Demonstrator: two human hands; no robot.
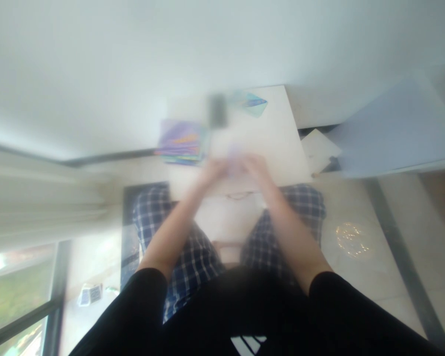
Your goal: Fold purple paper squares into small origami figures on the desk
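Note:
The whole picture is smeared by motion. My left hand (215,173) and my right hand (257,168) meet over the near edge of a small white table (278,143). Between them shows a pale lilac blur, perhaps a sheet of paper (234,157); I cannot tell which hand grips it. The fingers of both hands are too blurred to read. A stack of coloured paper (181,142) lies on the table just left of my left hand. Behind the hands stands a dark small object (217,111), and a light blue folded shape (255,104) lies at the far edge.
My legs in blue checked trousers (185,257) reach under the table. A large pale blue sheet or board (396,133) lies to the right, with white paper (319,148) beside it. A window (18,296) and a curtain (40,207) are on the left. Small cards (90,294) lie on the floor.

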